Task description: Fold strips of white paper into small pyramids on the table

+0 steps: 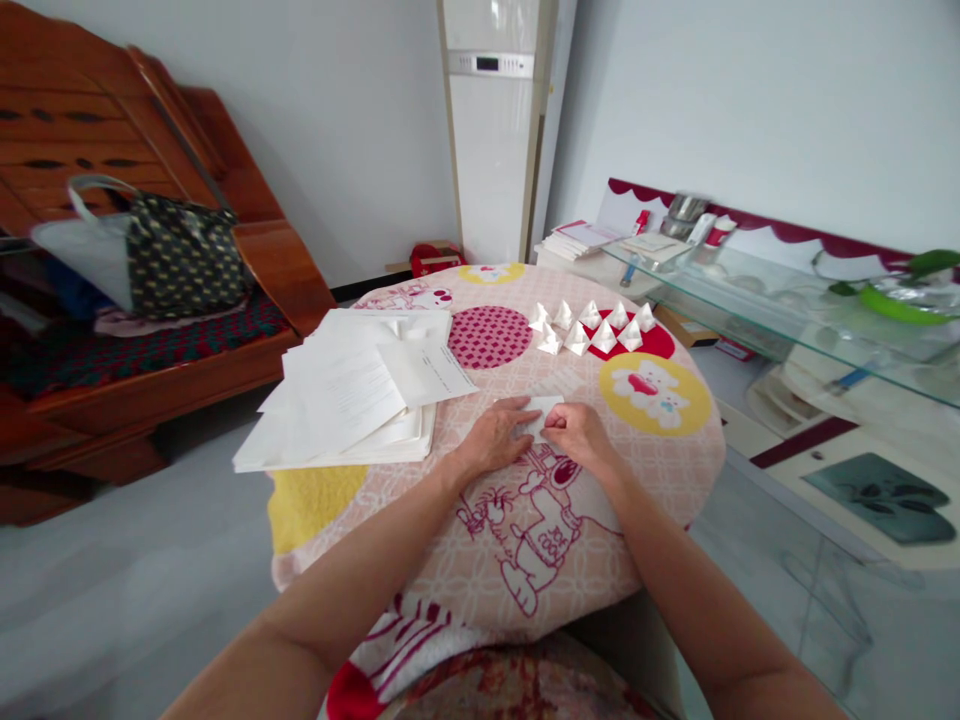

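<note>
A small folded piece of white paper (537, 405) lies on the cloth-covered round table (480, 530) in front of me. My left hand (499, 435) rests over its left side, fingers stretched out and lying on it. At the right edge, my right hand (577, 435) has its fingers pinched together on the paper. Just beyond are a few pale paper strips (559, 382). Further back on the right stand several small pointed folded paper shapes (604, 337) in two rows. To the left lies a loose stack of white sheets (330, 390), some with printed lines.
On the right is a glass-topped stand (780, 300) with metal tins, a cup and a green bowl (911, 300). A wooden bench (277, 270) on the left holds a dark patterned bag (184, 255). A tall white cabinet-like unit (491, 150) stands behind the table.
</note>
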